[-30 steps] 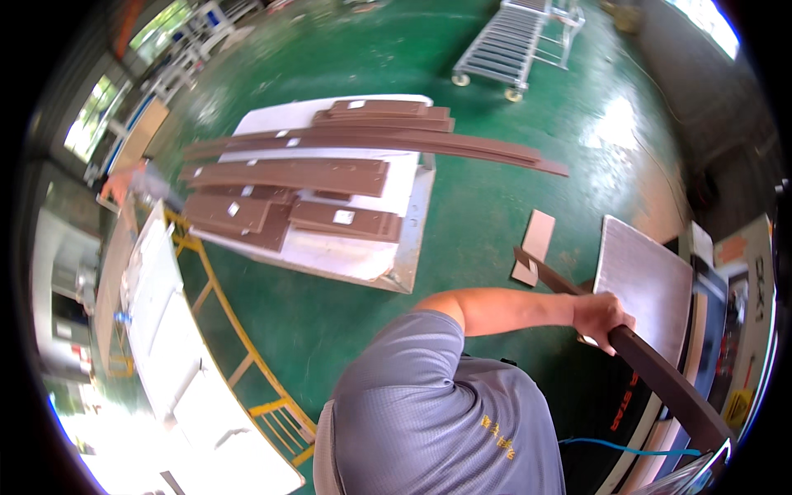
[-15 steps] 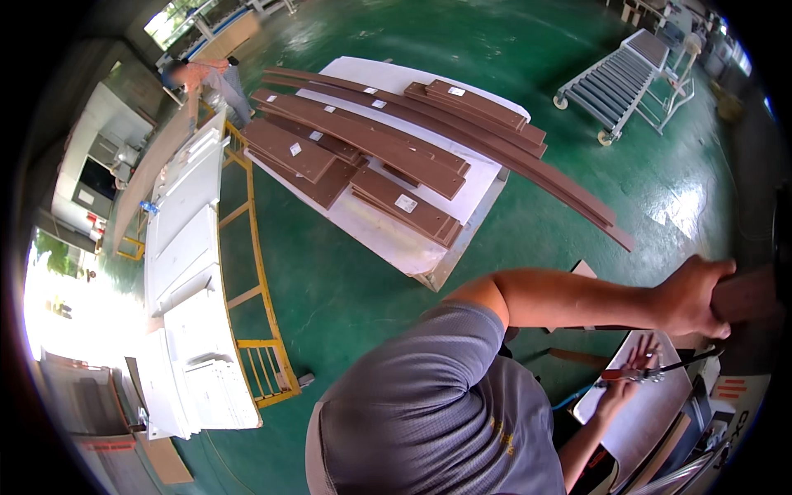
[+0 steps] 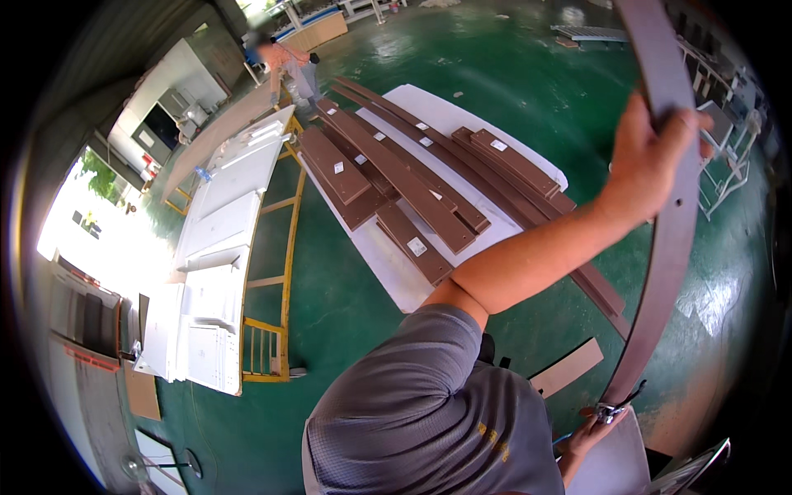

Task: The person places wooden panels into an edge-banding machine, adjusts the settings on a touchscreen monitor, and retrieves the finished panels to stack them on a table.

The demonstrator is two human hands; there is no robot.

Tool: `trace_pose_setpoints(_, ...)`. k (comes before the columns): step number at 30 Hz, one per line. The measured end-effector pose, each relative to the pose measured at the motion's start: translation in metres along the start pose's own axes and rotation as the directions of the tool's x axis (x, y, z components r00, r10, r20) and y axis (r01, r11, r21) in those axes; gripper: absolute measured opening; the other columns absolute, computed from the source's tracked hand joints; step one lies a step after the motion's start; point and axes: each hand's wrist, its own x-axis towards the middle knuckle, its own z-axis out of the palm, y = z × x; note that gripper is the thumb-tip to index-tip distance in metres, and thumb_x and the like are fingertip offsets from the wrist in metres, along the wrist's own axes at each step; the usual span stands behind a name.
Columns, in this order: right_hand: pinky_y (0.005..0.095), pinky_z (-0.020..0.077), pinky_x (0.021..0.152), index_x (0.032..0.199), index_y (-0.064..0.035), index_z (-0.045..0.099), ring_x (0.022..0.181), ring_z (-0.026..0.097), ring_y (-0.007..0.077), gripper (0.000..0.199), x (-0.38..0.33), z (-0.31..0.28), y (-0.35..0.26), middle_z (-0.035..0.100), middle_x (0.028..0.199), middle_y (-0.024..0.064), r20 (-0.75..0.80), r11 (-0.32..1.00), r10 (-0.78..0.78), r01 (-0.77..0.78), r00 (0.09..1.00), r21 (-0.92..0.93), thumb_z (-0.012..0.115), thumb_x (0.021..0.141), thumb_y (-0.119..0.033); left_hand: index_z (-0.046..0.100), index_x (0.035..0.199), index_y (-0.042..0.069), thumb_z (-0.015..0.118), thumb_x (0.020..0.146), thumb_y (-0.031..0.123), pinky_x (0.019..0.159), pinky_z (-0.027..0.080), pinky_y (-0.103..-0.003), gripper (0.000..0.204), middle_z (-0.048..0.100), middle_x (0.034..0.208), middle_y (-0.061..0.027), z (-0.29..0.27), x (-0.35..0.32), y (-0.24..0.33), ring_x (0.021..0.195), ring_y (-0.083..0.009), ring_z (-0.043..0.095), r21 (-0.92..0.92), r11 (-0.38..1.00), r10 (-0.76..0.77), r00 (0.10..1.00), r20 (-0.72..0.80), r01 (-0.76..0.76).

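A long brown board (image 3: 670, 223) rises steeply across the right side. My left hand (image 3: 648, 161) is closed around its upper part, the arm stretched out. At the board's lower end, my right hand (image 3: 587, 436) is closed on what looks like an air blow gun (image 3: 609, 412), with a metal body and a dark nozzle. The gun overlaps the board's end; I cannot tell whether they touch. A bit of blue hose (image 3: 563, 439) shows by my right wrist. Below lies a pale flat surface (image 3: 615, 466).
Several brown boards (image 3: 429, 194) with white labels lie on a white-topped platform (image 3: 396, 276). White panels (image 3: 219, 289) rest on a yellow frame rack (image 3: 290, 247) at left. A person (image 3: 289, 66) bends over far back. A loose board (image 3: 569, 367) lies below my left arm.
My left hand has lifted and swung the brown board up into full view. My right hand with the blow gun now sits at its lower end. The whole view has shifted.
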Motion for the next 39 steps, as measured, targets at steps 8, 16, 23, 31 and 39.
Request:
trace_pose_setpoints(8,0.0471,0.0361,0.11,0.155,-0.0033,0.037,0.127,0.048,0.0432,0.081,0.065,0.033,0.006,0.05,0.137,0.0225,0.193,0.877,0.125,-0.018,0.973,-0.48,0.062,0.077,-0.003,0.052,0.126,-0.001,0.053,0.106,0.032,0.082,0.058,-0.039,0.039,0.07,0.119,-0.0188,-0.232,0.001,-0.039,0.099,-0.0262,0.071,0.09,0.93,-0.266,0.819,-0.508,0.357)
trace_pose_setpoints(16,0.0508,0.0472,0.091,0.127,0.0048,0.054,0.105,0.057,0.0472,0.071,0.179,0.1,0.03,0.058,0.112,0.0227,0.428,0.899,0.117,0.088,0.896,-0.43,0.083,0.064,-0.011,0.054,0.125,0.0,0.052,0.107,0.032,0.084,0.061,-0.039,0.037,0.073,0.114,-0.0149,-0.436,-0.056,-0.104,0.103,-0.0251,0.073,-0.085,0.821,-0.372,0.416,-0.829,0.565)
trace_pose_setpoints(23,0.05,0.0475,0.087,0.119,0.0032,0.057,0.099,0.058,0.0465,0.068,0.259,0.172,0.028,0.061,0.104,0.0209,0.491,0.895,0.221,0.025,0.843,-0.446,0.088,0.059,-0.009,0.057,0.12,0.002,0.053,0.107,0.029,0.072,0.062,-0.038,0.03,0.073,0.101,-0.0132,-0.556,-0.07,-0.131,0.09,-0.0244,0.074,-0.149,0.781,-0.331,0.201,-0.922,0.606)
trace_pose_setpoints(31,0.0496,0.0468,0.096,0.115,0.0019,0.062,0.11,0.059,0.0439,0.049,0.309,0.251,0.064,0.063,0.113,0.0206,0.616,0.889,0.294,0.028,0.731,-0.458,0.079,0.07,-0.005,0.067,0.113,-0.001,0.06,0.099,0.05,0.064,0.061,-0.036,0.054,0.074,0.094,-0.012,-0.671,-0.094,-0.143,0.075,-0.0244,0.074,0.003,0.409,-0.27,0.124,-0.955,0.912)
trace_pose_setpoints(39,0.0485,0.0458,0.105,0.124,0.0001,0.062,0.12,0.059,0.0418,0.048,0.317,0.299,0.139,0.062,0.134,0.0212,0.615,0.807,0.162,0.255,0.772,-0.532,0.075,0.081,-0.017,0.065,0.072,0.004,0.043,0.103,0.054,0.058,0.054,-0.034,0.063,0.066,0.055,-0.0057,-0.7,-0.089,-0.136,0.05,-0.0188,0.066,0.225,-0.253,-0.292,0.148,-0.945,0.941)
